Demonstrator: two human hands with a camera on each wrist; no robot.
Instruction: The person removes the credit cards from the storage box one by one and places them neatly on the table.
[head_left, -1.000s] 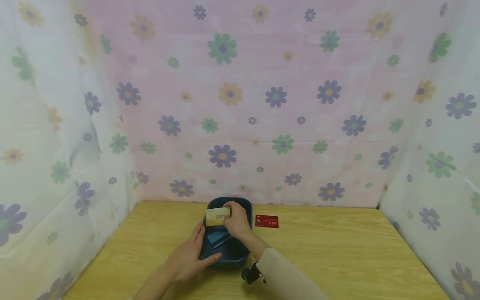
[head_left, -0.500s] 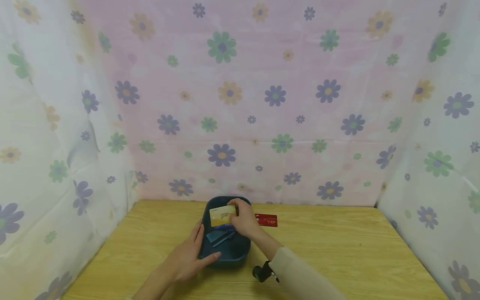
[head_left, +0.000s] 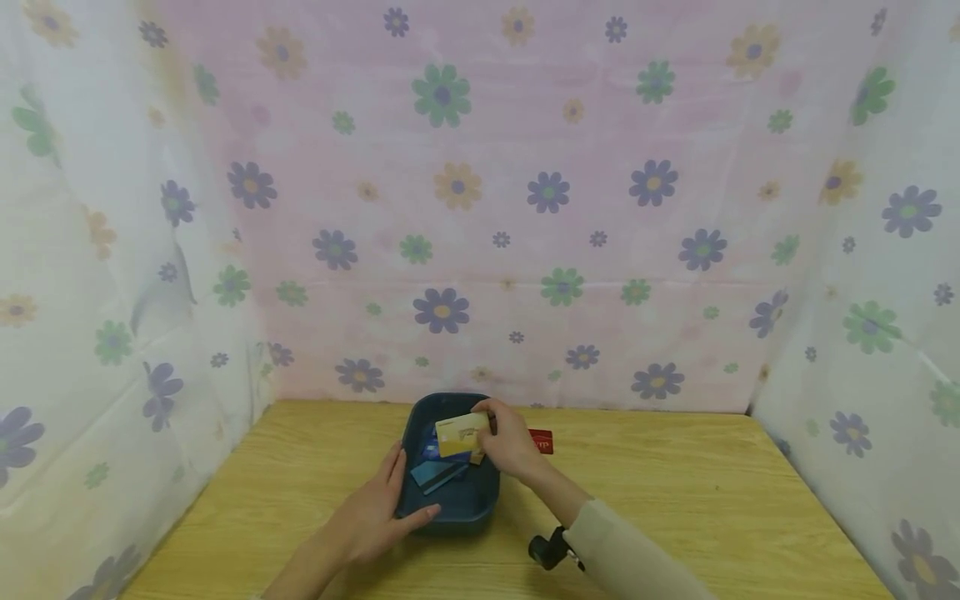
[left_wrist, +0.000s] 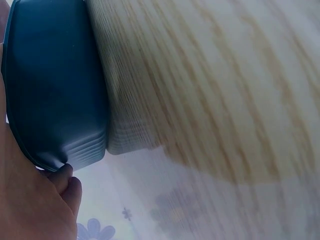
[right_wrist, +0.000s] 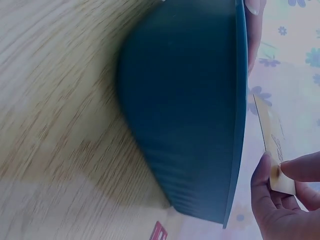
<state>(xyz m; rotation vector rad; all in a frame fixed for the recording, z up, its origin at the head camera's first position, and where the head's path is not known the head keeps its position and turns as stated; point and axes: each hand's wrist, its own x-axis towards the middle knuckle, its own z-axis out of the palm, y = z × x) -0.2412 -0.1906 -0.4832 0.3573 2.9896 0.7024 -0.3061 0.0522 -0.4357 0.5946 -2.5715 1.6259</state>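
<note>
My right hand (head_left: 510, 442) pinches a gold-and-cream plastic card (head_left: 459, 435) by its right end, above the dark blue basin (head_left: 450, 525). In the right wrist view the card (right_wrist: 273, 140) is held on edge between thumb and fingers, apart from the basin's rim. My left hand (head_left: 371, 512) holds the basin at its left side, its fingers along the wall and the thumb over the near rim. Inside the basin lie a light blue card (head_left: 438, 477) with a dark stripe and other blue cards (head_left: 431, 450), partly covered by the held card.
A red VIP card (head_left: 542, 442) lies on the wooden table (head_left: 660, 492) right of the basin, partly hidden by my right hand. A small black device (head_left: 547, 548) sits at my right cuff. Flower-printed cloth (head_left: 480, 250) rises behind the table and on both sides.
My right hand has drawn the gold card to the right, uncovering more blue cards in the basin and covering part of the red card. My left hand stays on the basin.
</note>
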